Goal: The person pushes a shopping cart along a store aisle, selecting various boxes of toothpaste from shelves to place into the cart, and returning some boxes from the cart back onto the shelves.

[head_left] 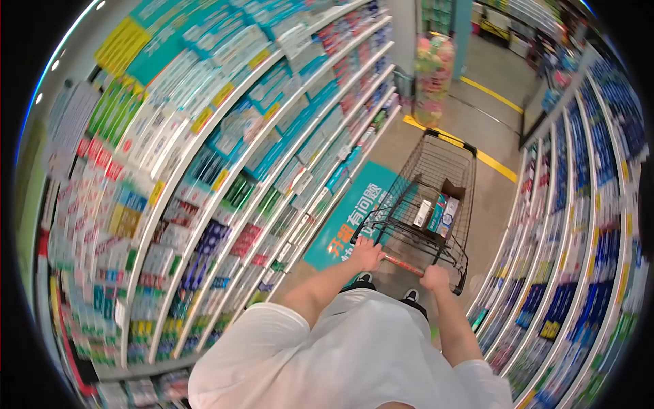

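Note:
A wire shopping cart (436,163) stands in front of me in a store aisle. My left hand (368,254) is closed around the left part of its reddish handlebar (403,264). Toward the bar's right end, my right hand (434,278) grips it too, fingers wrapped over. Inside the cart lies an open cardboard box (452,189) with several small packages in it. Among these are a white box (422,213) and a blue-and-white package (448,217). Their print is too small to read.
Tall shelves (225,150) of boxed goods line the left side; more packed shelves (572,225) rise on the right. A teal floor sign (354,211) lies left of the cart. Ahead stand a column of colourful items (434,78) and yellow floor stripes (496,165).

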The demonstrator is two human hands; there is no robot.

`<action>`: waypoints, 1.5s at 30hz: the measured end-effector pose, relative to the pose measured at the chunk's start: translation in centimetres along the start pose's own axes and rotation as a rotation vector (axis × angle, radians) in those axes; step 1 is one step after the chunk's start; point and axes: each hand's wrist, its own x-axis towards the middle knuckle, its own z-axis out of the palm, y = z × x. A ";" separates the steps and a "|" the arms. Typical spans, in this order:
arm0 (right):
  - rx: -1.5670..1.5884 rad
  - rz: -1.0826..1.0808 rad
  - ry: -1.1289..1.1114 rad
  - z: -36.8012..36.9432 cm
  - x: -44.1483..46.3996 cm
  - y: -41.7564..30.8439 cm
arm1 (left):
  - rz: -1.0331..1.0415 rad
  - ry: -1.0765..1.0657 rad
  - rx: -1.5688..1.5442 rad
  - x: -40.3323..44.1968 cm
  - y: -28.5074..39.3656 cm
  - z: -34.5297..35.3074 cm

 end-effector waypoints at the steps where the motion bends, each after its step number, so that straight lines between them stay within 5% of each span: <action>1: -0.002 -0.019 0.017 -0.2 0.0 -0.7 | 0.001 -0.049 0.018 0.0 -0.4 -0.2; 8: -0.043 0.087 -0.003 -0.4 -2.1 -3.5 | 0.219 -0.345 0.140 3.1 -3.6 -2.5; 15: 0.120 0.364 0.091 2.1 -3.3 -7.9 | 0.179 -0.743 0.002 6.4 -5.9 -4.3; 23: 0.063 0.592 0.351 8.5 -3.9 -13.1 | 0.294 -0.492 0.121 2.8 -8.5 -1.8; 28: 0.089 0.462 0.362 9.3 -7.1 -13.3 | 0.389 -0.404 0.148 2.6 -12.2 3.7; 33: 0.118 0.306 0.371 11.3 -10.9 -12.5 | 0.366 -0.259 0.163 -3.2 -8.9 2.5; 38: 0.137 0.168 0.492 14.4 -14.6 -11.6 | 0.121 -0.114 0.204 -8.3 -5.6 3.4; 45: 0.111 0.123 0.697 20.8 -21.6 -11.2 | 0.049 -0.127 0.189 -13.8 -3.1 4.9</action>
